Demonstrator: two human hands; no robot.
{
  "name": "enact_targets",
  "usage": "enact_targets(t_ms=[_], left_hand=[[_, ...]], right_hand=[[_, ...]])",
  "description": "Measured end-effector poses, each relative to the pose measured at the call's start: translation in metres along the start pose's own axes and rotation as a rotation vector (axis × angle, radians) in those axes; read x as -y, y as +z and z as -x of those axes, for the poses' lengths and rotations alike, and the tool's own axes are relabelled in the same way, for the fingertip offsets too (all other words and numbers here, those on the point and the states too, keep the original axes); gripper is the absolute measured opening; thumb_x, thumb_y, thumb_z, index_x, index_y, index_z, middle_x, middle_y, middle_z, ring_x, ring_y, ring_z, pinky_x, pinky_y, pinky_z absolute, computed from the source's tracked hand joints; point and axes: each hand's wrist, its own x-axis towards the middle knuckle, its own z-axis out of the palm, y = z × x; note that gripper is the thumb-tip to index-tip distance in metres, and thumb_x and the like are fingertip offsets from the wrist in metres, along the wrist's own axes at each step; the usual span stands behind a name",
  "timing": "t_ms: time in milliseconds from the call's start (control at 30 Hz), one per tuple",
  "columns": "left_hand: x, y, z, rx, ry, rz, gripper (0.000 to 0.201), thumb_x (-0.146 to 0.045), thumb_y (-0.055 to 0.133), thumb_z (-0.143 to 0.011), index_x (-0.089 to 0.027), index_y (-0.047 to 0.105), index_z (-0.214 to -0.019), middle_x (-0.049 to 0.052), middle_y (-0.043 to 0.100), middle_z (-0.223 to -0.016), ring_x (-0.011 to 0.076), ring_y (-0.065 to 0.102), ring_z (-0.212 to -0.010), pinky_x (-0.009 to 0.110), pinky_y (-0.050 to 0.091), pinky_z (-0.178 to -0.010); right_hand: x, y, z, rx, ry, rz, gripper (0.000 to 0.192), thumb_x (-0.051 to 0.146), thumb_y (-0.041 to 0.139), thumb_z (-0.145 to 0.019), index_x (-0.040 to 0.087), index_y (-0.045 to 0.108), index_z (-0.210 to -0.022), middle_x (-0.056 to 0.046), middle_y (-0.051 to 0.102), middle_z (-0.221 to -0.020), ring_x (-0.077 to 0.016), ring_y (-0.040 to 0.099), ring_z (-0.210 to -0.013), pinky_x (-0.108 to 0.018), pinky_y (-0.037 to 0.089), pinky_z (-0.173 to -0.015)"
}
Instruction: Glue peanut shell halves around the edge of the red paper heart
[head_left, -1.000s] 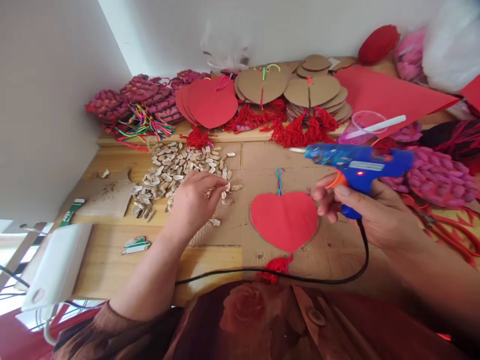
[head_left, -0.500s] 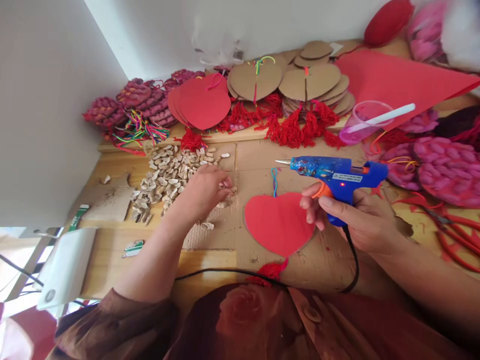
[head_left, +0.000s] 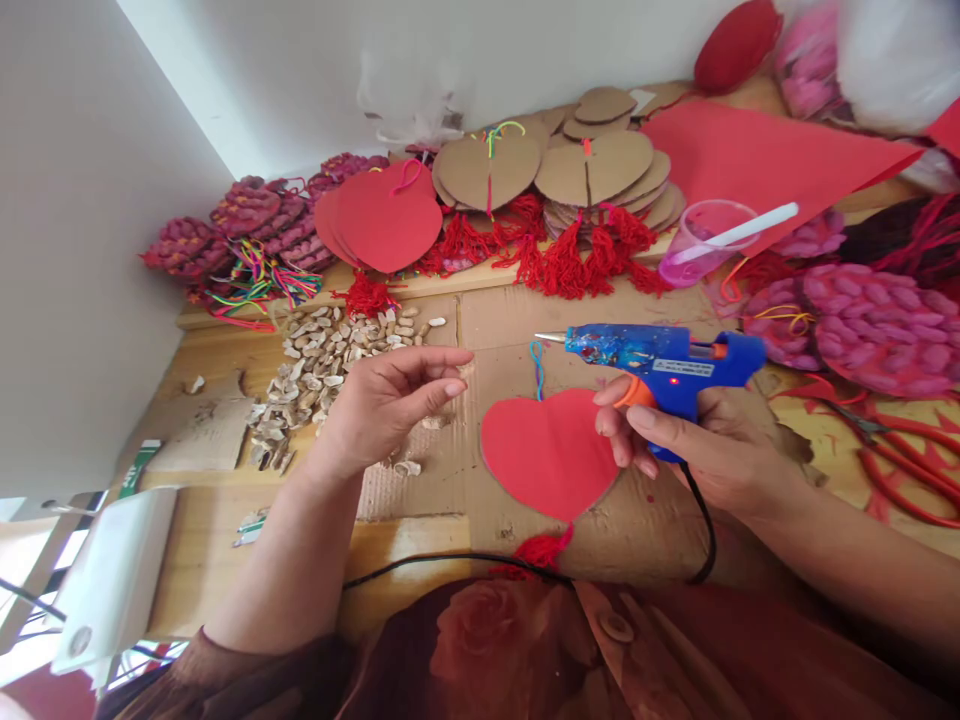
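Head view, left to right: shells lie heaped on the table; left hand hovers beside them, fingers curled, thumb and forefinger nearly pinched, whether on a shell I cannot tell; red heart lies flat between the hands; right hand grips the glue gun, lit, nozzle level above the heart; likely risks: hot glue dripping astray, a burnt fingertip, the cord snagging the tassel.

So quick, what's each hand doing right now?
Left hand: raised above the pile of pale shell pieces, fingers loosely curled; whether it holds one cannot be told.
Right hand: closed on the blue glue gun.
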Motion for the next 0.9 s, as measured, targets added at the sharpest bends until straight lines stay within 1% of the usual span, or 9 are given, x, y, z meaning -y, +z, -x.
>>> enact_targets(t_ms=[100, 167, 267, 333, 467, 567, 667, 800, 900], left_hand=[[-0.006, 0.015, 0.001, -0.015, -0.124, 0.348, 0.031, -0.036, 0.093, -0.070, -0.018, 0.082, -0.094, 0.003, 0.072, -0.076, 0.0082, 0.056, -0.058, 0.020, 0.047, -0.053], [-0.011, 0.025, 0.004, 0.009, -0.214, 0.524, 0.031, -0.034, 0.095, -0.067, -0.016, 0.082, -0.089, 0.002, 0.069, -0.073, 0.0075, 0.057, -0.059, 0.018, 0.047, -0.053], [-0.016, 0.042, 0.010, 0.060, -0.315, 0.704, 0.027, -0.029, 0.094, -0.070, -0.014, 0.080, -0.088, 0.001, 0.067, -0.073, 0.0060, 0.058, -0.061, 0.013, 0.047, -0.053], [-0.017, 0.054, 0.014, 0.095, -0.349, 0.786, 0.024, -0.027, 0.093, -0.072, -0.013, 0.079, -0.087, 0.000, 0.064, -0.072, 0.0047, 0.057, -0.060, 0.012, 0.046, -0.053], [-0.010, 0.079, 0.017, 0.186, -0.438, 0.830, 0.024, -0.025, 0.091, -0.075, -0.014, 0.078, -0.092, 0.000, 0.066, -0.076, 0.0048, 0.059, -0.061, 0.013, 0.049, -0.055], [-0.001, 0.090, 0.017, 0.171, -0.445, 0.817, 0.024, -0.024, 0.091, -0.075, -0.016, 0.078, -0.094, 0.000, 0.069, -0.076, 0.0061, 0.062, -0.063, 0.014, 0.050, -0.058], [0.003, 0.093, 0.017, 0.128, -0.437, 0.786, 0.023, -0.025, 0.091, -0.075, -0.016, 0.078, -0.091, 0.001, 0.071, -0.073, 0.0067, 0.063, -0.063, 0.014, 0.051, -0.059], [0.004, 0.090, 0.019, 0.155, -0.444, 0.802, 0.022, -0.025, 0.092, -0.074, -0.017, 0.079, -0.090, 0.001, 0.073, -0.079, 0.0051, 0.062, -0.062, 0.013, 0.050, -0.057], [0.006, 0.089, 0.020, 0.138, -0.435, 0.782, 0.022, -0.026, 0.091, -0.075, -0.018, 0.079, -0.091, 0.001, 0.074, -0.078, 0.0055, 0.063, -0.062, 0.013, 0.051, -0.057]], right_hand=[[0.007, -0.002, 0.011, -0.018, -0.104, 0.127, 0.014, 0.039, 0.071, -0.095, 0.030, 0.077, -0.104, -0.002, 0.072, -0.086, -0.0141, 0.065, -0.063, -0.025, 0.047, -0.048], [0.012, -0.003, 0.017, -0.002, -0.124, 0.200, 0.014, 0.039, 0.071, -0.095, 0.029, 0.076, -0.103, -0.003, 0.072, -0.086, -0.0136, 0.062, -0.060, -0.027, 0.048, -0.050], [0.017, -0.002, 0.021, 0.024, -0.094, 0.174, 0.015, 0.040, 0.070, -0.096, 0.027, 0.075, -0.102, -0.001, 0.070, -0.084, -0.0104, 0.056, -0.053, -0.026, 0.046, -0.048], [0.018, 0.000, 0.021, 0.056, -0.074, 0.110, 0.015, 0.040, 0.066, -0.099, 0.029, 0.074, -0.106, -0.001, 0.072, -0.086, -0.0110, 0.059, -0.056, -0.026, 0.048, -0.050], [0.018, 0.008, 0.020, 0.161, -0.074, 0.005, 0.017, 0.040, 0.064, -0.100, 0.031, 0.076, -0.108, -0.002, 0.077, -0.090, -0.0155, 0.071, -0.076, -0.029, 0.059, -0.070], [0.018, 0.015, 0.017, 0.178, -0.098, -0.013, 0.012, 0.035, 0.068, -0.098, 0.031, 0.079, -0.101, -0.001, 0.079, -0.097, -0.0163, 0.075, -0.088, -0.030, 0.062, -0.083], [0.015, 0.020, 0.015, 0.166, -0.137, -0.019, 0.011, 0.031, 0.069, -0.096, 0.030, 0.079, -0.099, 0.000, 0.079, -0.102, -0.0166, 0.075, -0.098, -0.031, 0.061, -0.091], [0.011, 0.022, 0.013, 0.142, -0.104, -0.027, 0.011, 0.037, 0.071, -0.094, 0.029, 0.078, -0.095, -0.001, 0.079, -0.106, -0.0196, 0.074, -0.106, -0.036, 0.059, -0.097], [0.009, 0.023, 0.012, 0.157, -0.100, -0.028, 0.012, 0.039, 0.070, -0.095, 0.030, 0.077, -0.095, 0.000, 0.079, -0.107, -0.0189, 0.075, -0.102, -0.036, 0.060, -0.096]])
